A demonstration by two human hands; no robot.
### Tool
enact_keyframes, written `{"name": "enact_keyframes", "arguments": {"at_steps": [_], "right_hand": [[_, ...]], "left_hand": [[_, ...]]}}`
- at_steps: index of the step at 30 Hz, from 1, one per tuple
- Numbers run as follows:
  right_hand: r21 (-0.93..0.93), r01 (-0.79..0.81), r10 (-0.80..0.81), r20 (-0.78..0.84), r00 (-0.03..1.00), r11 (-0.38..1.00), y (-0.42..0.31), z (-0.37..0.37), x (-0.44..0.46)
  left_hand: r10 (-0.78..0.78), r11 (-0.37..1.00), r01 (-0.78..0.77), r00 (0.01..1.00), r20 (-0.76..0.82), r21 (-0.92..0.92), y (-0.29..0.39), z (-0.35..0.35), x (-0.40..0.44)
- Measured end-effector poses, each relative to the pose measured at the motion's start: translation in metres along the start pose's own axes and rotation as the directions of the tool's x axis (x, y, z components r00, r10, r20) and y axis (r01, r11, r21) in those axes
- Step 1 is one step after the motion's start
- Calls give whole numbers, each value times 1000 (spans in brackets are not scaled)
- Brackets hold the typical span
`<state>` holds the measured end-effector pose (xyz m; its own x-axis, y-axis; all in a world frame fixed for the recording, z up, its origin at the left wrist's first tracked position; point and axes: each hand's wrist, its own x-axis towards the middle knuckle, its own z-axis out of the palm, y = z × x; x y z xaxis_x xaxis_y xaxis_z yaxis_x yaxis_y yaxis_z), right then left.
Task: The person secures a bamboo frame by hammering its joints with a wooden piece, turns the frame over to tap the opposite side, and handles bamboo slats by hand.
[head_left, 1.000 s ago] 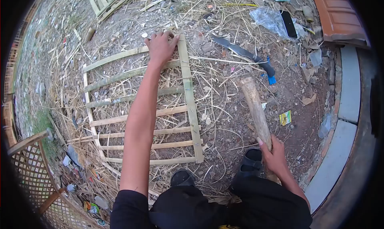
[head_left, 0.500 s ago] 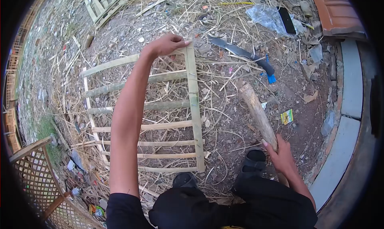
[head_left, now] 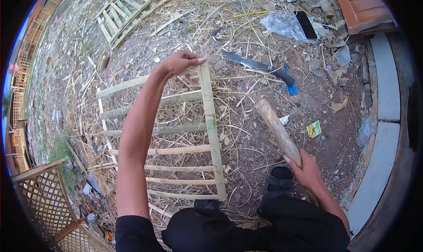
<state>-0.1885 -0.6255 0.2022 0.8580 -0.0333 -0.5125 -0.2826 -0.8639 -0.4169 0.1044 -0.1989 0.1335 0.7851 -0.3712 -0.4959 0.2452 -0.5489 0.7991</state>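
Note:
Flat on the littered ground lies a slatted bamboo frame (head_left: 212, 128). My left hand (head_left: 181, 62) is closed round its far right corner, thumb near the upright strip's end and fingers curled under, partly hidden. My right hand (head_left: 305, 169) grips a thick wooden stick (head_left: 277, 125), which points up and to the left, its blunt end clear of the frame. Beyond the stick a dark-handled machete (head_left: 261, 67) lies on the ground to the right of the frame's far corner.
Another slatted frame (head_left: 128, 14) lies at the far left. A phone (head_left: 305, 25) rests on clear plastic (head_left: 282, 25) at the upper right. Grey blocks (head_left: 382, 164) edge the right side. A woven lattice panel (head_left: 44, 199) stands lower left. My sandalled feet are near the frame's lower edge.
My left hand has turned from lying over the far corner to pinching it. The stick has tilted further left in my right hand. The whole view has shifted slightly.

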Motion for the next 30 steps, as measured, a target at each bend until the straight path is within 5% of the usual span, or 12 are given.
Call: {"name": "enact_keyframes", "arguments": {"at_steps": [4,8,11,18,22,25,27,30], "right_hand": [[76,48,-46,-28,999,996,6,4,9],[128,104,-98,-57,994,986,4,10,17],[130,139,-131,-71,989,982,1,14,24],[163,247,-234,-92,968,955,-13,22,44],[202,309,-288,-127,949,930,-15,24,49],[347,201,-201,-35,979,916,-36,-2,30],[333,230,-209,-99,973,914,-19,12,42],[273,276,-230,-187,955,922,-7,15,48]], "left_hand": [[89,993,-92,995,54,72,1,-20,-14],[124,967,-97,987,-100,237,40,-32,-61],[54,961,-57,998,20,270,71,-51,-90],[203,947,-67,882,-424,314,132,-115,-219],[453,868,-134,607,-653,477,191,-167,-316],[623,779,-280,232,-747,562,234,-214,-368],[676,715,-219,-26,-736,664,273,-199,-389],[724,531,-350,-287,-628,772,289,-183,-374]]}}
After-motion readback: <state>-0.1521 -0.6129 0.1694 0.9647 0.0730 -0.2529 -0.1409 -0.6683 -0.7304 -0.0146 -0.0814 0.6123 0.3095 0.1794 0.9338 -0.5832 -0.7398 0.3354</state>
